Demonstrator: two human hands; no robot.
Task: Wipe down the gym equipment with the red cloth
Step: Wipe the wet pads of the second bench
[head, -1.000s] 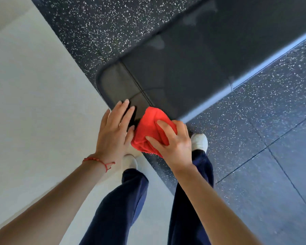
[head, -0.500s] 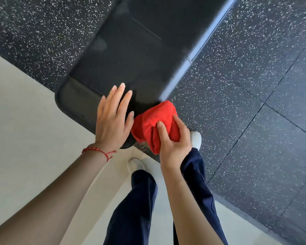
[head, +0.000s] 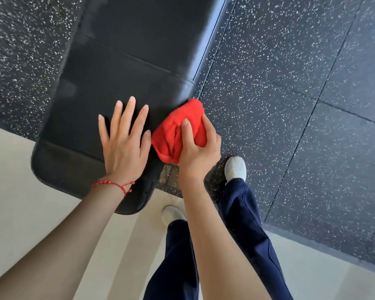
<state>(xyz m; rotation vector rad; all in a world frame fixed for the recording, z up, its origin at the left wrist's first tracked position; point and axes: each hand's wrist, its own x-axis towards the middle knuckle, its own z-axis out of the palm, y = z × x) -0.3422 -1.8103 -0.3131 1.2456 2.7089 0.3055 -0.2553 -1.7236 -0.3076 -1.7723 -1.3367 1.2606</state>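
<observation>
A black padded gym bench runs from the top of the view down to the lower left. My left hand lies flat on its pad near the end, fingers straight and spread. My right hand grips a bunched red cloth and holds it against the bench's right edge, thumb and fingers curled over the fabric. The underside of the cloth is hidden.
Dark speckled rubber floor tiles surround the bench. A pale smooth floor lies at the lower left and bottom. My legs in navy trousers and white shoes stand just right of the bench end.
The view has swung so the bench now runs more upright. My right hand with the cloth has slid along the bench's right edge. My left hand's fingers have spread wider on the pad.
</observation>
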